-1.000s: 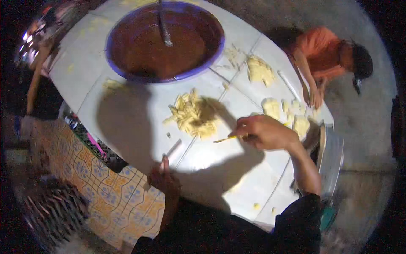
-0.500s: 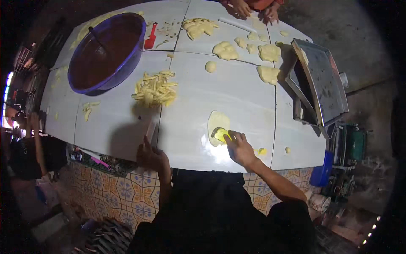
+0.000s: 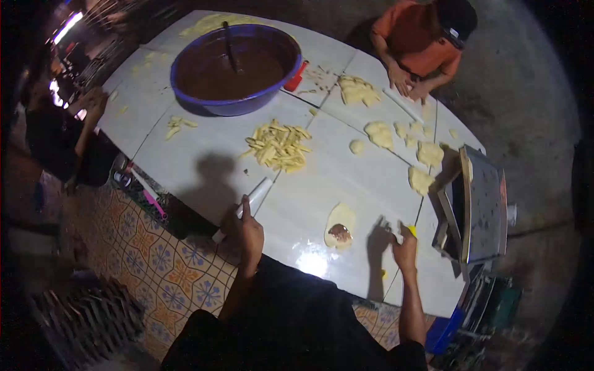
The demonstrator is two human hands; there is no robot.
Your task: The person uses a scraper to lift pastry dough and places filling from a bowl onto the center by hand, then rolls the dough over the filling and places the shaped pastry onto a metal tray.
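My left hand is closed around a white rolling pin near the front edge of the table. An oval of flat dough lies in front of me, with a dab of brown filling on its nearer half. To the right of it, raised over the tabletop, my right hand grips a small yellow scraper, mostly hidden by the fingers. A pile of pale yellow strips sits beyond the rolling pin. Farther back stands a purple basin of brown filling, a dark handle leaning in it.
Dough pieces lie across the far right. Metal trays are stacked tilted at the right edge. A red scraper is beside the basin. One co-worker handles dough across the table; another person is at the left.
My right hand has lifted off the dough and moved right with the yellow scraper, leaving brown filling behind. The view has turned, showing more of the co-worker opposite.
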